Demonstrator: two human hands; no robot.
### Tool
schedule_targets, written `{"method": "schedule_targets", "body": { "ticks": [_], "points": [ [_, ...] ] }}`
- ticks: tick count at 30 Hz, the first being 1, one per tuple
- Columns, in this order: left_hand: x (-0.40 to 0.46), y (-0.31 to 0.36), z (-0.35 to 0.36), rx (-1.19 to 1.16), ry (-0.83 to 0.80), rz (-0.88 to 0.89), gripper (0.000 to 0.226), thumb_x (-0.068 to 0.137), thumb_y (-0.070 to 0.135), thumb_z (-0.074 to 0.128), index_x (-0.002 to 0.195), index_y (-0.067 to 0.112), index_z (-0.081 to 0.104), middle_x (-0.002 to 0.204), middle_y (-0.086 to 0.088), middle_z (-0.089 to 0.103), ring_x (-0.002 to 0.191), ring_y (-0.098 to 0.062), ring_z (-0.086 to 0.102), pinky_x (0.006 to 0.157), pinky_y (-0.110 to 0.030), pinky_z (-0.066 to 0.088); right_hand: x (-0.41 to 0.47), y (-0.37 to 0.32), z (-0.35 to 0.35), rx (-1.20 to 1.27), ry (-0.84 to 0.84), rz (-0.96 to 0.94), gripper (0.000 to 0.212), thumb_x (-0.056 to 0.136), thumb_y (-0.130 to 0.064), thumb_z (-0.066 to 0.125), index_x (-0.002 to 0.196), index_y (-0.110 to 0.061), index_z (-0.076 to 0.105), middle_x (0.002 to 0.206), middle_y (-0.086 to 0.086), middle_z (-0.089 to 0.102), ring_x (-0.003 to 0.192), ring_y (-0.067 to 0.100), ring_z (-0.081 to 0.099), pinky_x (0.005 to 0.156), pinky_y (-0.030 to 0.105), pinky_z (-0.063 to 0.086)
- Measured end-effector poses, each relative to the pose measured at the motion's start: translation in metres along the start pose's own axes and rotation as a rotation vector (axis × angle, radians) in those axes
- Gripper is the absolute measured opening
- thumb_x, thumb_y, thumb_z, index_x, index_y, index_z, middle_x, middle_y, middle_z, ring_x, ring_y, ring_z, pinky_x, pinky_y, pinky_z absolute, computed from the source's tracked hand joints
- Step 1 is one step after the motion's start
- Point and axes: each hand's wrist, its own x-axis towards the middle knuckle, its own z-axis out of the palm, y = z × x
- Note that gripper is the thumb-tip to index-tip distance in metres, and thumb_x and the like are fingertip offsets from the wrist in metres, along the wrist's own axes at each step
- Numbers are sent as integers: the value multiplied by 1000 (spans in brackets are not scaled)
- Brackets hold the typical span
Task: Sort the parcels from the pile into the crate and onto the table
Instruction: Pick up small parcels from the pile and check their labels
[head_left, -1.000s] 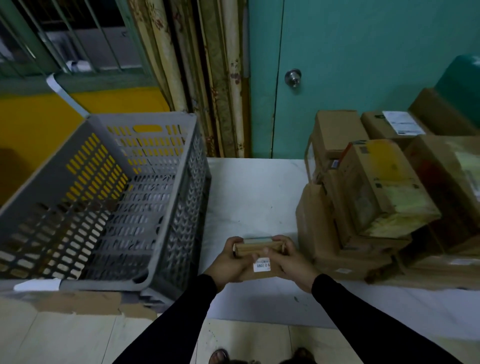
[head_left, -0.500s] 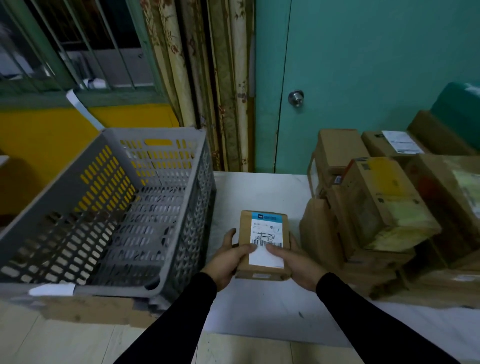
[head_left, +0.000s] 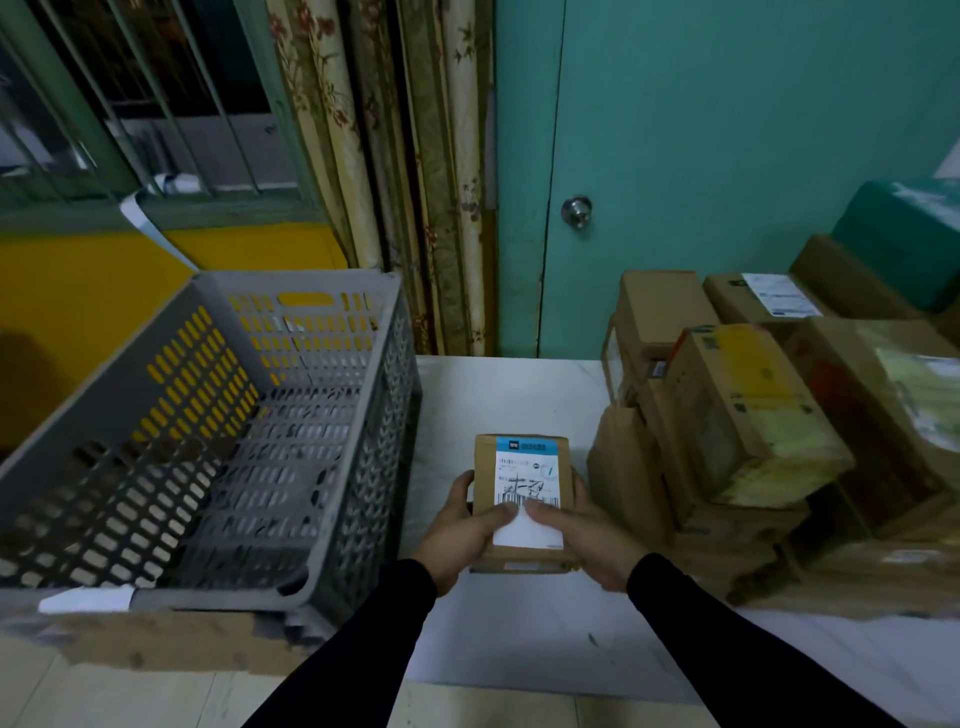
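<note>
Both hands hold one small cardboard parcel (head_left: 524, 499) above the white table (head_left: 498, 405), label side up. Left hand (head_left: 460, 530) grips the parcel's left edge, thumb lying across the white label. Right hand (head_left: 587, 535) grips the right edge, thumb also on the label. The parcel sits between the grey slotted crate (head_left: 208, 431) on the left and the pile of cardboard parcels (head_left: 753, 431) on the right, nearer the pile. The crate's interior shows no parcels. Far side: teal door (head_left: 727, 156) with a round knob (head_left: 576, 210), floral curtain (head_left: 395, 171), barred window (head_left: 130, 98).
</note>
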Motion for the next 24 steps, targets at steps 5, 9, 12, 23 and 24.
{"method": "schedule_targets", "body": {
  "ticks": [5, 9, 12, 23, 24],
  "points": [
    [2, -1, 1, -31, -10, -26, 67, 89, 11, 76, 141, 29, 37, 115, 0, 73, 103, -23, 73, 93, -41, 59, -1, 4, -4, 51, -34, 12, 66, 90, -15, 75, 146, -30, 43, 125, -2, 70, 111, 22, 70, 85, 37, 62],
    [3, 2, 1, -94, 3, -59, 54, 91, 40, 72, 138, 25, 48, 112, -2, 77, 98, -23, 75, 88, -42, 60, -5, -1, -5, 2, -106, 17, 67, 86, -3, 77, 141, -25, 45, 118, 5, 75, 104, 26, 74, 87, 42, 61],
    [5, 5, 3, -17, -4, -45, 60, 89, 59, 67, 136, 24, 52, 109, -3, 78, 98, -24, 76, 93, -47, 59, -6, -8, -4, 53, -85, 50, 45, 95, -34, 67, 136, -23, 53, 113, 7, 77, 102, 27, 75, 90, 43, 60],
    [5, 7, 5, 84, 170, 12, 52, 89, 58, 68, 124, 21, 54, 101, 2, 78, 90, -16, 76, 89, -42, 60, -6, -11, 5, -9, 7, -9, 31, 98, -45, 59, 124, -28, 59, 97, 3, 80, 82, 21, 78, 66, 31, 60],
    [5, 7, 4, 92, 182, 18, 52, 89, 57, 68, 123, 21, 55, 101, 2, 77, 90, -16, 76, 90, -43, 60, -7, -11, 5, 2, 10, -16, 28, 99, -44, 59, 123, -28, 59, 96, 3, 80, 80, 21, 78, 63, 29, 59]
  ]
}}
